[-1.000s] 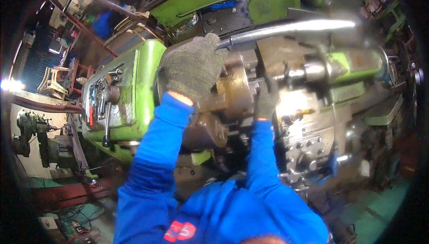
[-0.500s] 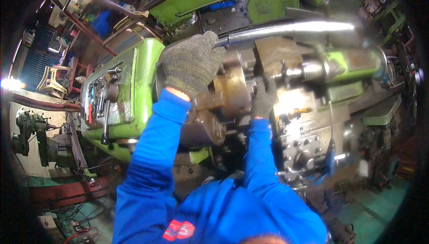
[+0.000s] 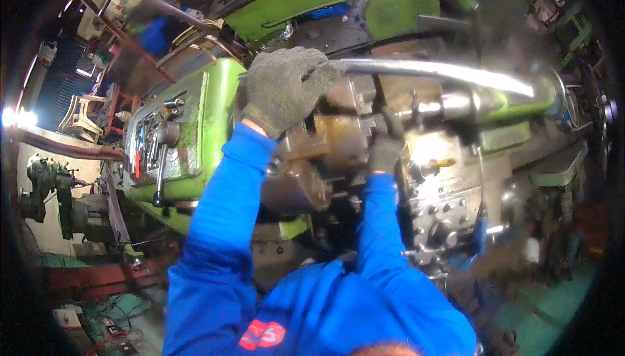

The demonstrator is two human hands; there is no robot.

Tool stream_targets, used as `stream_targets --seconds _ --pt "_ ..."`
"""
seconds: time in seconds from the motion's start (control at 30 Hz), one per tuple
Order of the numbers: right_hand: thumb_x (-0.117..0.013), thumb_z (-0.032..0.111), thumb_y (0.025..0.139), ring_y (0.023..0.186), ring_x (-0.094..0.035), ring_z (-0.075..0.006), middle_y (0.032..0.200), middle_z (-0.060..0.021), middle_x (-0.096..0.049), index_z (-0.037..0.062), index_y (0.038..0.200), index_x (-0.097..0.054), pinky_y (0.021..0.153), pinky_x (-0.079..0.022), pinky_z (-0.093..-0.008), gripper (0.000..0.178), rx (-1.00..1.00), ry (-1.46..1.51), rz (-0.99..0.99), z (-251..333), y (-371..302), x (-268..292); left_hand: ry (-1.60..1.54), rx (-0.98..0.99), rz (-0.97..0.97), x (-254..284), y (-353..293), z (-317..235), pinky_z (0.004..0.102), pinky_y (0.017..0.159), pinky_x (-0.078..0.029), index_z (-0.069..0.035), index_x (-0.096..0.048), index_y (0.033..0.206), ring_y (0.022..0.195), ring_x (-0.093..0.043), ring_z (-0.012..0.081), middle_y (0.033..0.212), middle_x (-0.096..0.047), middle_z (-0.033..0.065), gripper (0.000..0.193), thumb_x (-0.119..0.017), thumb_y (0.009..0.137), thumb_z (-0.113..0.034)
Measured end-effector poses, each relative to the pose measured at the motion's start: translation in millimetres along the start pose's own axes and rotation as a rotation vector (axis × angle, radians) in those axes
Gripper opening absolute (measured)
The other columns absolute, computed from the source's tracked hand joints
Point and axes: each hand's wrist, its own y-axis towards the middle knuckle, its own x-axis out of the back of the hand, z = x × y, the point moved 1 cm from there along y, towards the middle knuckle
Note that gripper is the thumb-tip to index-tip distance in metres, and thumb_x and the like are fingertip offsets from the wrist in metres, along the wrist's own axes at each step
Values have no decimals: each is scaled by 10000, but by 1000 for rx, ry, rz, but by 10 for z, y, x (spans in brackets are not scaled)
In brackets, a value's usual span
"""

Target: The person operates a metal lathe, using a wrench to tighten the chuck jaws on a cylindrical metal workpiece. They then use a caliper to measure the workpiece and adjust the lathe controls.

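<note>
My left hand (image 3: 283,89), in a grey knitted glove, is wrapped round the near end of a long shiny metal bar (image 3: 443,69). The bar reaches to the right across the green lathe, above its tailstock (image 3: 504,105). Below that hand is the lathe chuck (image 3: 338,138), a brown, oily metal body with heavy blocks on it. My right hand (image 3: 385,151), gloved in grey too, is closed against the chuck's right side, beside a metal jaw (image 3: 371,123). Its fingertips are partly hidden, and what they hold cannot be made out.
Small tools lie on the green headstock (image 3: 215,115) at left, by an upright lever (image 3: 160,180). The tool carriage (image 3: 443,209) with its bolts is right of my right forearm. A blue-handled tool (image 3: 480,229) hangs there. A pipe frame (image 3: 143,1) stands at far left.
The bar's far end has swung down and slightly right, toward the tailstock. My left hand has turned a little with it. My right hand stays at the chuck.
</note>
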Motion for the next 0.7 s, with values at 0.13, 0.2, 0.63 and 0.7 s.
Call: stream_targets --seconds 0.13,0.2,0.63,0.7 --pt "-685 98 973 1083 -659 -226 1215 -136 -704 -29 1263 -669 954 -543 -347 317 -5 -10 18 -190 117 76 11 -272 -30 -192 140 339 458 858 -518 -53 -749 977 951 -690 346 1007 -748 134 238 -592 980 -232" --pt "-689 98 968 1117 -654 -231 1237 -149 -698 -22 1267 -673 985 -530 -340 322 -33 -30 -13 -146 90 71 -89 -444 -89 -364 278 544 473 942 -496 -48 -753 997 1005 -682 339 1051 -755 131 230 -598 967 -216" --pt "-693 74 962 1138 -653 -222 1242 -146 -700 -43 1256 -673 1010 -511 -342 318 69 -67 -8 -27 47 30 348 57 441 -162 417 -83 536 910 -543 -85 -262 1597 1019 -701 434 1158 -680 268 778 -610 901 -103" --pt "-687 68 963 1138 -652 -219 1238 -144 -700 -43 1254 -674 1008 -512 -338 312 73 -62 3 -7 30 17 417 15 349 -137 348 -125 523 890 -552 -116 -413 1524 992 -712 433 1042 -715 270 658 -642 907 -140"
